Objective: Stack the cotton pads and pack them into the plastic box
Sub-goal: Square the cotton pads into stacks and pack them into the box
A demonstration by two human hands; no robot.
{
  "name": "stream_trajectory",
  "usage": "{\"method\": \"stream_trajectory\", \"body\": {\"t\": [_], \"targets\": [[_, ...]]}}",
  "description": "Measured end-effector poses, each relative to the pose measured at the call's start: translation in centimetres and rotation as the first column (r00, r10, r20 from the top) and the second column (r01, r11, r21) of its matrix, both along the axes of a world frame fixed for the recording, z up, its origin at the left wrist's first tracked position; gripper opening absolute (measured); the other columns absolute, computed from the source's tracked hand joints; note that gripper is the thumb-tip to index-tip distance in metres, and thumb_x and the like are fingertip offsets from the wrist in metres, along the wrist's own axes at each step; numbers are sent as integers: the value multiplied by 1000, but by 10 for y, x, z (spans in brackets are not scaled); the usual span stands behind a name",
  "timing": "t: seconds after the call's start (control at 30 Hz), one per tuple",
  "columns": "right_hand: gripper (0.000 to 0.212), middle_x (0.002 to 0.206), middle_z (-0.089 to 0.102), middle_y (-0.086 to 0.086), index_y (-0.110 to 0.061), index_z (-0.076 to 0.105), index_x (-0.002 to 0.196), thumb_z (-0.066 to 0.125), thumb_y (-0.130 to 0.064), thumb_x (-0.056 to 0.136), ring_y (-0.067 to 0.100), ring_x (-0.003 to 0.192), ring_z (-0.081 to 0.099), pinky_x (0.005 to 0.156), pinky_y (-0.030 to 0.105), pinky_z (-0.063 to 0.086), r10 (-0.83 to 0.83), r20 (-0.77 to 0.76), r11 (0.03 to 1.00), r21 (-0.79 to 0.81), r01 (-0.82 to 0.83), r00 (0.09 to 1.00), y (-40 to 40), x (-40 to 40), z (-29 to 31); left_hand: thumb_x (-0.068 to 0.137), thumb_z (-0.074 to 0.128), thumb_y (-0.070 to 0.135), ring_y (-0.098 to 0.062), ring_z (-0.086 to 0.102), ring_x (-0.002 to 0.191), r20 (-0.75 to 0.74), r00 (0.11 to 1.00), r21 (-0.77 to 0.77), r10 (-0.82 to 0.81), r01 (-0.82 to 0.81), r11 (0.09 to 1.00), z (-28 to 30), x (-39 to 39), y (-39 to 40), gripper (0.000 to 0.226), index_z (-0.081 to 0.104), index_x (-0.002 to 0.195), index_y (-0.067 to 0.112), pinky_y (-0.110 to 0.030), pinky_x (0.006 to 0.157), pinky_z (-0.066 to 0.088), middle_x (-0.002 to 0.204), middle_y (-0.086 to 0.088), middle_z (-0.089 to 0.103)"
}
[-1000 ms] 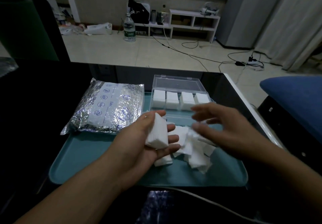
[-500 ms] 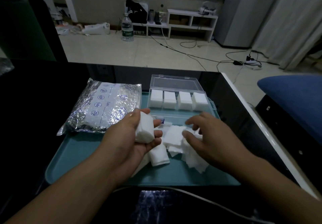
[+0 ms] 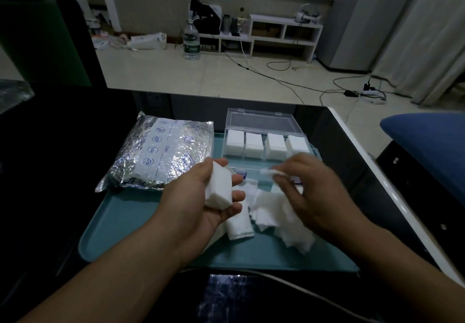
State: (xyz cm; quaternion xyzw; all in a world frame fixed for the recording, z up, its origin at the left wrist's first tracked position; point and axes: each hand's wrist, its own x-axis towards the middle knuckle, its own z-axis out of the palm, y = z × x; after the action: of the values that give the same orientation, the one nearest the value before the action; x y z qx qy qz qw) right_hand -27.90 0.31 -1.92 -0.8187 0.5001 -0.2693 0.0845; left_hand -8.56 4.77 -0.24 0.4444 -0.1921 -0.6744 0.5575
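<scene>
The foil bag (image 3: 161,151) bears the printed word "Date"

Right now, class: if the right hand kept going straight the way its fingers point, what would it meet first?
Probably the stack of pads held in the left hand: the right hand, pinching one pad, points left toward it. Depth is uncertain.

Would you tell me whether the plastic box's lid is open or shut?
Open: the plastic box has its clear lid tilted back, exposing four pad stacks.
</scene>
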Motion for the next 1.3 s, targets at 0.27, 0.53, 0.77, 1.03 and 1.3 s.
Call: {"method": "stream_trajectory", "body": {"t": [0.27,0.53,0.77,1.03,1.3], "targets": [[24,84,70,20,-12,74,88,73,-25,68,24,73,61,68,34,46,-274,745,829,503,-243,608,18,4,39,102,41,29,-25,65,65,20,998,-29,-63,64,998,3,-9,3,30,67,103,15,-33,52,55,95,-15,70],[29,66,63,19,-2,70,90,74,-23,71,11,52,53,48,19,37,-261,685,775,569,-275,680,25,19,35,101,37,32,-31,69,82,-44,980,-86,-192,188,978,2,-20,7,37,63,117,10,-47,77,57,106,-18,72],[8,70,73,3,-7,73,89,72,-10,83,13,57,66,55,21,52,-197,655,825,513,-237,729,27,25,29,102,40,30,-35,73,89,-87,974,-68,-207,202,977,3,-17,9,33,61,118,10,-46,64,61,106,-16,73],[21,100,65,-12,-33,66,100,70,-40,80,6,86,61,66,18,47,-109,477,965,261,-23,872,27,22,22,98,46,33,-28,72,72,-99,982,-67,-164,157,985,3,-14,6,38,61,120,6,-37,61,60,96,-18,74],[20,85,67,-10,-30,71,89,82,-22,74,6,78,62,64,22,49,-87,482,950,304,-73,872,28,28,14,101,44,24,-29,73,85,-55,986,-93,-157,151,984,4,-14,8,28,60,115,6,-42,62,60,104,-20,73]]}}
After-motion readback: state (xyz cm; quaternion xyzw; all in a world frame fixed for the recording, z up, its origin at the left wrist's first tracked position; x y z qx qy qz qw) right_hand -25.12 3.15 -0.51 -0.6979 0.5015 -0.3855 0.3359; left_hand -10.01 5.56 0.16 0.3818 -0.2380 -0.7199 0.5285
